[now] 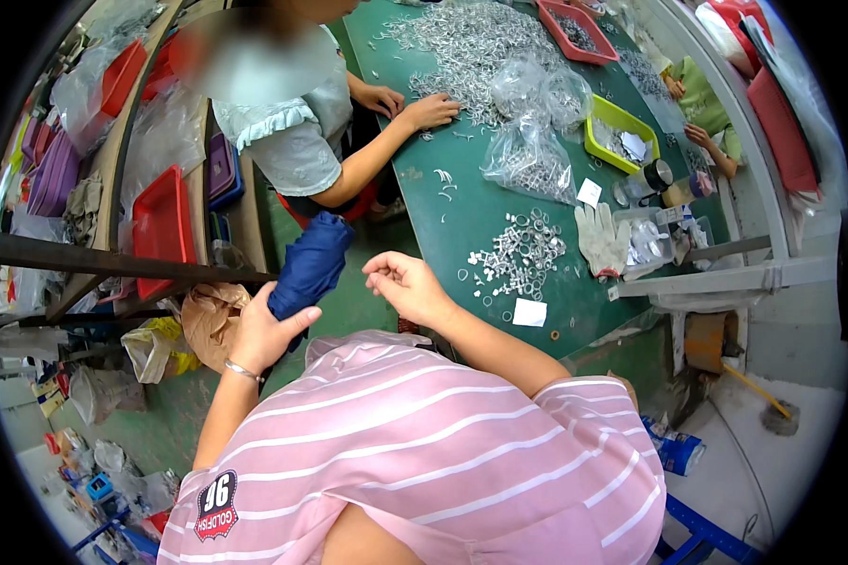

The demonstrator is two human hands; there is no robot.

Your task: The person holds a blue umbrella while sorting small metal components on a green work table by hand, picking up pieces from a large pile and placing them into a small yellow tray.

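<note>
A long green table runs from the middle of the view up to the top edge, and it is the biggest thing here. On its far part lies a wide heap of small silver metal pieces, with clear plastic bags of the same pieces just below it. A co-worker in a pale top sits at the left side of the table, and one hand of this person rests at the edge of the heap. A red tray stands on a shelf to the left, well apart from the table.

Nearer to the person, a folded dark blue umbrella is in the gap between the shelf and the table, tilted with its top pointing up and right. The left hand is closed around the lower end of this umbrella and grips it; a thin bracelet is on the wrist. The right hand is in the air over the near corner of the table, loosely open with curled fingers, and it holds nothing that I can see.

Just to the right of this hand a small cluster of silver rings lies on the table. Beside it lies a white work glove, and a small white paper is below the rings.
</note>
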